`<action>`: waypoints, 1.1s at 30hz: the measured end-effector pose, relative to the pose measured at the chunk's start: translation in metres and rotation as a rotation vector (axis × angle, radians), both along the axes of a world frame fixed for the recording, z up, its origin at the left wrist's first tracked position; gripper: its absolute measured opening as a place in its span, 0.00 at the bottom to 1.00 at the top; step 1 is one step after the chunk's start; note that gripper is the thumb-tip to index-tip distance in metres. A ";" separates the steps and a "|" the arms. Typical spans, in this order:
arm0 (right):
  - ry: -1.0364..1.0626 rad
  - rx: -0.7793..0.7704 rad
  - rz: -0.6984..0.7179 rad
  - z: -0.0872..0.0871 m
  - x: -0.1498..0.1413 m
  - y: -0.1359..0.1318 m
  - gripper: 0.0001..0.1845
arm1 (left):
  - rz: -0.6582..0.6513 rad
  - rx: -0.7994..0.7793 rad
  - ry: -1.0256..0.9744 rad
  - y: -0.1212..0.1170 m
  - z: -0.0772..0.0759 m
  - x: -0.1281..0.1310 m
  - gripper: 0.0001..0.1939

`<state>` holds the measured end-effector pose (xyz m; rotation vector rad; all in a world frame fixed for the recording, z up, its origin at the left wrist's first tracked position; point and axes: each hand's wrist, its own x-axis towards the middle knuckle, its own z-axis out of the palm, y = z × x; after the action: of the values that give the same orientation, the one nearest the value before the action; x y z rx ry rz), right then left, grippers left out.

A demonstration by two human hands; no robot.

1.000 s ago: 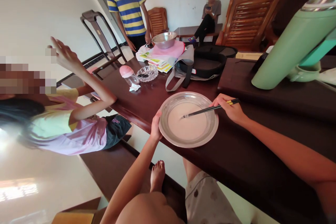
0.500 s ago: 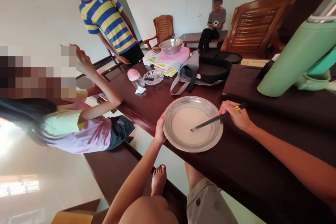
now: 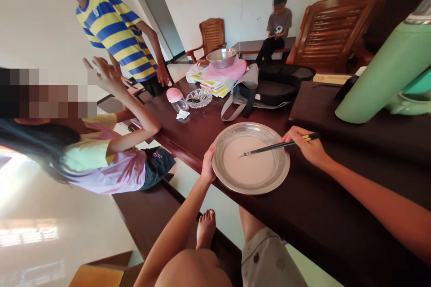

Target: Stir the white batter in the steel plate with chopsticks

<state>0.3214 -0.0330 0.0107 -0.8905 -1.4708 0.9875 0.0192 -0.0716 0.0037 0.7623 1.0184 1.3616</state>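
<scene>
A round metal basin (image 3: 284,175) rests near the edge of the dark wooden table (image 3: 188,130). Pale, creamy liquid (image 3: 249,170) covers its bottom. My left hand (image 3: 208,166) grips the basin's left rim, with the fingers partly hidden beneath it. Black chopsticks (image 3: 272,147) with yellow bands are held together in my right hand (image 3: 305,143), closed around their upper part at the basin's right side. Their tips dip into the liquid left of its middle.
Behind the basin lie a black and grey backpack (image 3: 276,85), a glass ashtray (image 3: 199,97), a pink-capped bottle (image 3: 177,98) and a second metal bowl (image 3: 222,58) on papers. A green flask (image 3: 380,71) stands at right. One person (image 3: 111,161) sits left; two others are farther back.
The chopstick tips have moved up and slightly left within the liquid. The person in the striped shirt has shifted left, and the seated person's raised hand has changed pose.
</scene>
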 end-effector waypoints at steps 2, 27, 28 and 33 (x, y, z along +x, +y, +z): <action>0.060 0.004 -0.025 -0.001 0.001 0.001 0.22 | 0.002 -0.003 -0.001 0.000 -0.001 0.000 0.25; 0.006 -0.018 0.078 0.004 -0.002 -0.002 0.23 | 0.015 -0.005 0.043 0.004 -0.003 -0.002 0.25; -0.002 -0.008 0.056 0.004 -0.002 -0.002 0.22 | 0.018 -0.005 0.039 0.004 -0.003 -0.001 0.24; 0.100 0.036 -0.028 0.005 0.001 0.001 0.24 | 0.015 -0.017 0.039 0.003 -0.002 -0.001 0.23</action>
<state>0.3227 -0.0321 0.0153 -0.8218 -1.3838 0.9685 0.0181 -0.0684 0.0018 0.7724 1.0668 1.3536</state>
